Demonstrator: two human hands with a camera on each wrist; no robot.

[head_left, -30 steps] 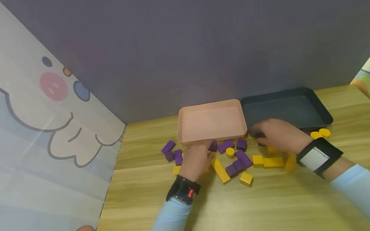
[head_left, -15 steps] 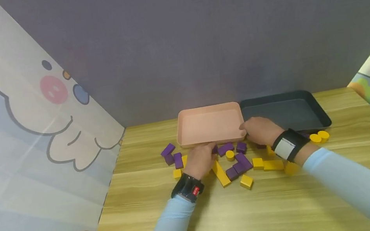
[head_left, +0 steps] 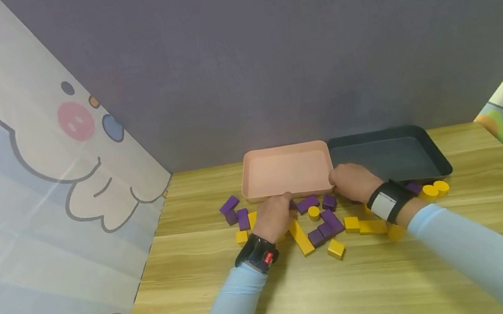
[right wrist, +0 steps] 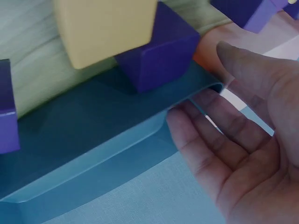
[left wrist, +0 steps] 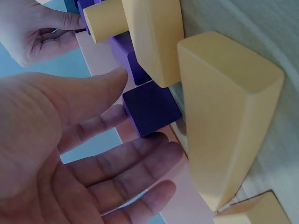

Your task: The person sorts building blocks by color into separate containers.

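My left hand (head_left: 272, 218) is beside a purple block (left wrist: 152, 107) at the front of the pink tray (head_left: 284, 171). In the left wrist view its thumb and fingers stand apart around one corner of that block, with the middle fingertip right at its lower edge. My right hand (head_left: 353, 181) is where the pink tray and the dark tray (head_left: 441, 165) meet. Seen from the right wrist, its bent fingers (right wrist: 187, 128) reach over the dark tray's rim while the thumb lies towards the pink tray's corner; whether they pinch a rim I cannot tell.
Both trays stand by the grey backdrop (head_left: 266, 58). Several purple and yellow blocks lie along their front on the wooden table (head_left: 348, 293), among them a long yellow block (head_left: 300, 238), a yellow cylinder (head_left: 314, 213) and a yellow cube (head_left: 336, 248).
My right hand has moved left from the dark tray's front to the corner by the pink tray, then stays there. The left hand has shifted slightly right, beside the same purple block.
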